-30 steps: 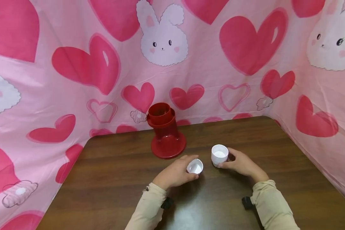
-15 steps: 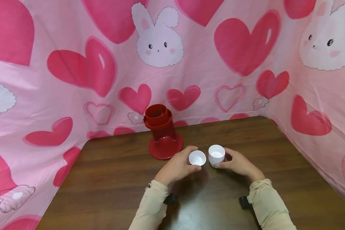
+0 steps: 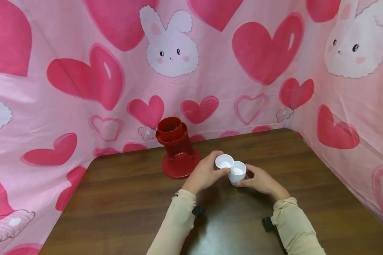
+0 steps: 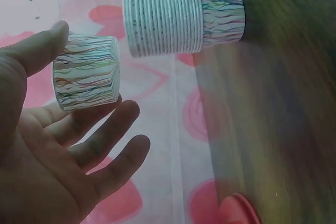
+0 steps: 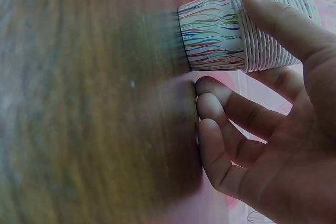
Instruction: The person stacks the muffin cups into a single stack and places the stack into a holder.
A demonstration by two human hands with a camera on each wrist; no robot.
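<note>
In the left wrist view a small paper cup, white with wavy coloured lines, is pinched between the thumb and fingers of my left hand. My right hand grips a stack of matching paper cups, many rims nested together, standing on the table. The lines on the lowest cup show clearly in the right wrist view, below the stacked rims. From the head view, the single cup is at the upper left of the stack and higher than it. Whether the two touch cannot be told there; the left wrist view shows a gap.
A red round holder with a wide base and open-topped tube stands at the back of the brown wooden table. A pink cloth with hearts and rabbits hangs behind and at the sides.
My left hand has moved up and right with the single cup, from beside the stack to above its left edge. The right hand keeps its hold on the stack. The head view has shifted slightly.
</note>
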